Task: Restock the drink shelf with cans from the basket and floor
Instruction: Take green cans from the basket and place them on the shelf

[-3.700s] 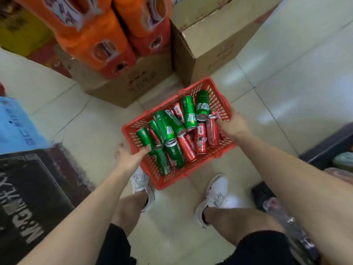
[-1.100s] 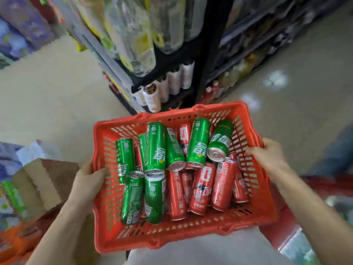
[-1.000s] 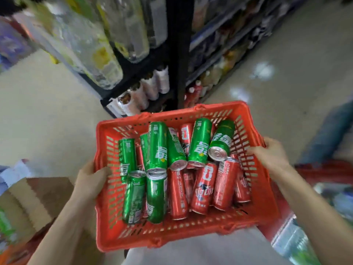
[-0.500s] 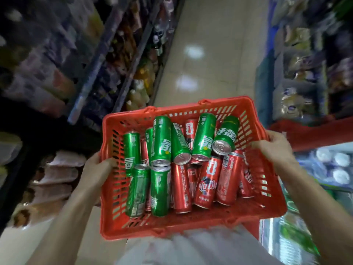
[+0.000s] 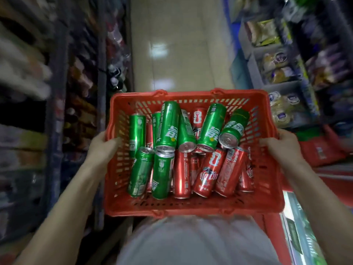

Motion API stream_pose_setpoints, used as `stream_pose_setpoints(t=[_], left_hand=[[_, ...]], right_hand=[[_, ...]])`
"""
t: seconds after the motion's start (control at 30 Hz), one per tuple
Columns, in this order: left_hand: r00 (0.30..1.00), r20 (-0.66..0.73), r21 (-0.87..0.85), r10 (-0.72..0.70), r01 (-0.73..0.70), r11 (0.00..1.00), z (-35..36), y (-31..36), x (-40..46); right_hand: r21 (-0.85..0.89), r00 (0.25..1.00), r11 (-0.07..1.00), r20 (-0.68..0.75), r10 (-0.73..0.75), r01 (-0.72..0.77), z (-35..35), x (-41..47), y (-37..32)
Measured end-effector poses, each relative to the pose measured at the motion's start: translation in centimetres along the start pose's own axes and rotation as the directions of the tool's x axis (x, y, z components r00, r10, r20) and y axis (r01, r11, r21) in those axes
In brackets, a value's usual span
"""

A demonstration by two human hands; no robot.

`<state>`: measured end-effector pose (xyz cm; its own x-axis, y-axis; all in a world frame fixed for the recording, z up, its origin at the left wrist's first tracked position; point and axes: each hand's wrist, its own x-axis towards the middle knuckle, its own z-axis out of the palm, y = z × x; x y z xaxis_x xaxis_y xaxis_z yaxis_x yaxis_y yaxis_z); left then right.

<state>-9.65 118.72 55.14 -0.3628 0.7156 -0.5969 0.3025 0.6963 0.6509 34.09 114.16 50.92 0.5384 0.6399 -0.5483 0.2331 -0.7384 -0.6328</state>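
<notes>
A person's left hand (image 5: 103,145) and right hand (image 5: 282,145) grip the side rims of a red basket (image 5: 267,188) at centre frame, full of green cans (image 5: 168,129) and red cans (image 5: 208,174), none shelved yet, between blurred aisle shelves (image 5: 57,104).

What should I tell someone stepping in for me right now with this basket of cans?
Left hand grips the left rim of the red basket; right hand grips the right rim. The basket is held at waist height in an aisle between shelves. Green cans and red cans lie loose inside it.
Done: basket is off the floor and being carried.
Left: reach the drink shelf, set the basket down, and shelve all the cans. None is shelved yet.
</notes>
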Motion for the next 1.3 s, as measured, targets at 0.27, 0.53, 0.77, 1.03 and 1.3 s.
stream_pose_setpoints(t=[0.27, 0.53, 0.77, 1.03, 1.3], left_hand=[[0.998, -0.015, 0.004, 0.060, -0.060, 0.998, 4.1, 18.1, 14.6], [1.000, -0.018, -0.054, 0.015, -0.016, 0.998, 8.4, 35.0, 29.3], [1.000, 0.016, -0.083, -0.013, 0.014, 0.996, 11.8, 50.4, 45.9], [1.000, 0.001, -0.053, -0.004, 0.004, 0.999, 15.0, 70.1, 62.1], [0.995, -0.074, -0.113, -0.073, 0.065, 0.992, 19.5, 86.9, 78.1]], right_hand=[[0.049, 0.999, 0.998, 0.024, -0.028, 0.027, 2.7, 15.7, -16.3], [-0.023, 0.995, 0.995, 0.021, -0.101, 0.101, 3.3, 32.4, -35.0], [-0.036, 0.994, 0.995, -0.061, -0.095, 0.093, 6.0, 47.2, -50.5], [0.007, 0.997, 0.998, -0.057, -0.058, 0.059, 9.3, 64.3, -68.4], [-0.023, 0.989, 0.990, 0.041, -0.141, 0.142, 12.6, 85.4, -88.1]])
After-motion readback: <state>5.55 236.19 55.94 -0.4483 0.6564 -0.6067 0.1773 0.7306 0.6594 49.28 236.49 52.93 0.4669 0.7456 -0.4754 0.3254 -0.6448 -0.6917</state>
